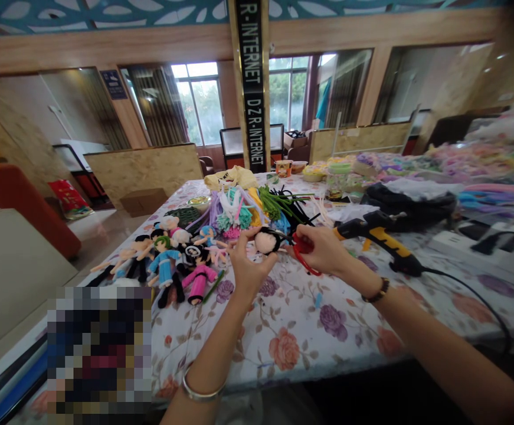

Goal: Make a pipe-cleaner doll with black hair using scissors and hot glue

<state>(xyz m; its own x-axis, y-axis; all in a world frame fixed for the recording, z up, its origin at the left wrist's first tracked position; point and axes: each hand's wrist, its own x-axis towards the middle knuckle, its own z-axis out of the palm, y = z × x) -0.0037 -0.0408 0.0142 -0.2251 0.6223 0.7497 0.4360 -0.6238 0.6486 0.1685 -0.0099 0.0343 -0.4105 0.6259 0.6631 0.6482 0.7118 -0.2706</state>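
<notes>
My left hand (250, 262) pinches a small round doll head (265, 242), pale in front with black hair around it. Red-handled scissors (304, 254) are in my right hand (321, 251), their dark blades reaching the black hair at the head's right side. Whether the blades are closed on it I cannot tell. Left of my hands lie several finished-looking fuzzy dolls, among them one in a pink robe (200, 277) and one in blue with green hair (164, 260). Behind the doll head are bundles of coloured fuzzy stems (234, 212).
A black-and-yellow glue gun (383, 239) stands right of my right hand, its cable running off the table's front. Farther right are a black bag (409, 203), a white box (482, 248) and heaps of pastel material (469, 162). A flowered cloth (301, 348) covers the table.
</notes>
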